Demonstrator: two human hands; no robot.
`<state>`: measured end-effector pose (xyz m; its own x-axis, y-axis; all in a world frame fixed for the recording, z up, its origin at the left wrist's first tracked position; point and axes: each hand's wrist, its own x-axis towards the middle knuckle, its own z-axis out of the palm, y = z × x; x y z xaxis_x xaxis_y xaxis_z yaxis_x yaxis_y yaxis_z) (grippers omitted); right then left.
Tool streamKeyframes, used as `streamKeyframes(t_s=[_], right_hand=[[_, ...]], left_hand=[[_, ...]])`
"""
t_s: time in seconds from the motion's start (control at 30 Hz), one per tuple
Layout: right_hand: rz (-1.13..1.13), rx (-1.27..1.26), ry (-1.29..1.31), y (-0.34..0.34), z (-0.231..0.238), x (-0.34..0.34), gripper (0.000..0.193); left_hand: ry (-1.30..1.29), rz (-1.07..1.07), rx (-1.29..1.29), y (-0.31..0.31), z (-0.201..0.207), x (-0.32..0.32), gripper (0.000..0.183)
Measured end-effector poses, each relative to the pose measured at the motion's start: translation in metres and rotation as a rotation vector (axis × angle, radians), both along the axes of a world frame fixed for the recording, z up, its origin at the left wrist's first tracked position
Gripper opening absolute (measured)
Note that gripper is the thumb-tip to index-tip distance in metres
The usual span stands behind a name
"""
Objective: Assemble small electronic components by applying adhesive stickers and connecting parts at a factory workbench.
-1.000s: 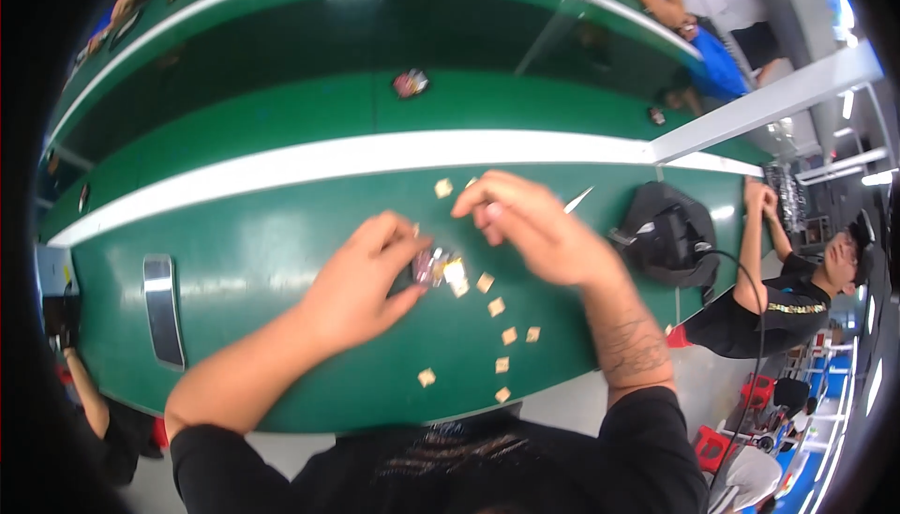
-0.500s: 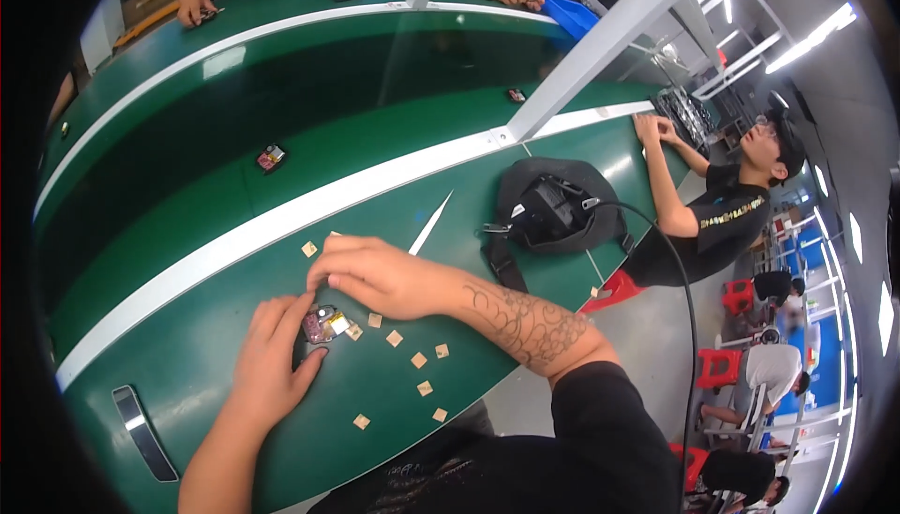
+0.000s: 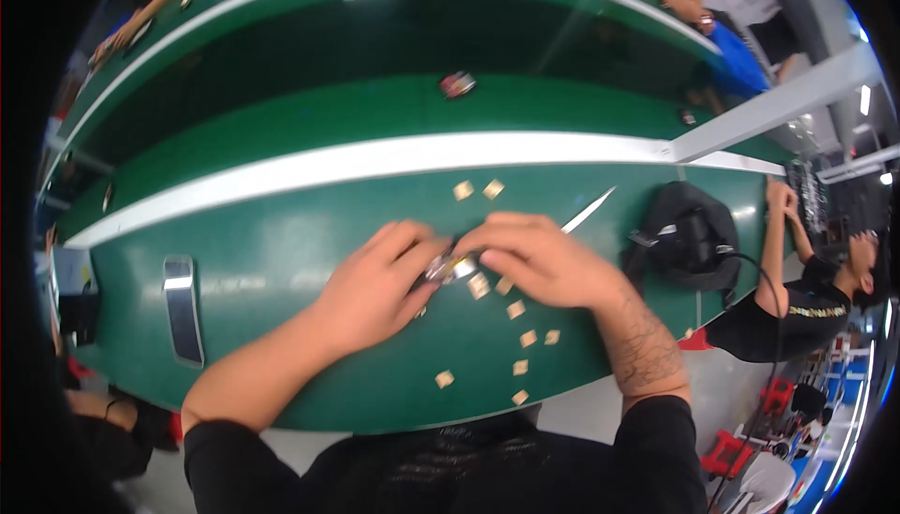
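A small electronic circuit board (image 3: 459,268) with a shiny silvery part lies low over the green bench between my hands, partly covered and blurred. The fingers and thumb of my left hand (image 3: 375,284) close round its left side. Over its upper right edge my right hand (image 3: 544,259) bends in with its fingers curled together; what the fingertips hold, if anything, is hidden. Small square tan pieces (image 3: 516,309) lie scattered about, several of them in front of my right hand. Two more tan squares (image 3: 463,189) rest beyond my hands.
A phone (image 3: 184,310) lies at the left. To the right are a pointed white strip (image 3: 591,209) and a black bag (image 3: 689,237) with a cable. Past the white rail (image 3: 375,165), another board (image 3: 457,84) sits on a green surface. Other people work along the bench.
My view has swung left, so the bench and things appear shifted right. My left hand has closed from resting beside the board to gripping its side. The right hand has come down closer to it.
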<state>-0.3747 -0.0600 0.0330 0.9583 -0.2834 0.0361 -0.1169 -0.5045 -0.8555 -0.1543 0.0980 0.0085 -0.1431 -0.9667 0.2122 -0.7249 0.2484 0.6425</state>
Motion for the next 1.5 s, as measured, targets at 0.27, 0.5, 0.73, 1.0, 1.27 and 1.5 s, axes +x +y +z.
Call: streamKeyframes(t_s=[0.27, 0.5, 0.73, 1.0, 1.27, 1.5], right_hand=[[0.054, -0.016, 0.108, 0.003, -0.012, 0.002, 0.027], [-0.005, -0.092, 0.137, 0.006, -0.008, 0.0, 0.024], [0.05, -0.232, 0.202, 0.011, -0.008, -0.002, 0.028], [0.072, -0.32, 0.141, 0.02, -0.003, 0.001, 0.028], [0.016, -0.291, 0.132, 0.02, -0.004, -0.002, 0.027], [0.007, -0.296, 0.035, 0.018, -0.015, -0.003, 0.021]], left_hand=[[0.06, 0.027, 0.09, -0.005, -0.006, 0.008, 0.044], [-0.097, 0.006, 0.088, -0.009, 0.01, 0.012, 0.046], [-0.105, -0.059, 0.021, -0.013, 0.0, 0.014, 0.039], [-0.128, -0.08, 0.028, 0.0, 0.012, 0.014, 0.045], [-0.148, 0.003, 0.111, 0.0, 0.011, 0.01, 0.055], [-0.182, 0.035, 0.051, 0.001, 0.005, 0.008, 0.049]])
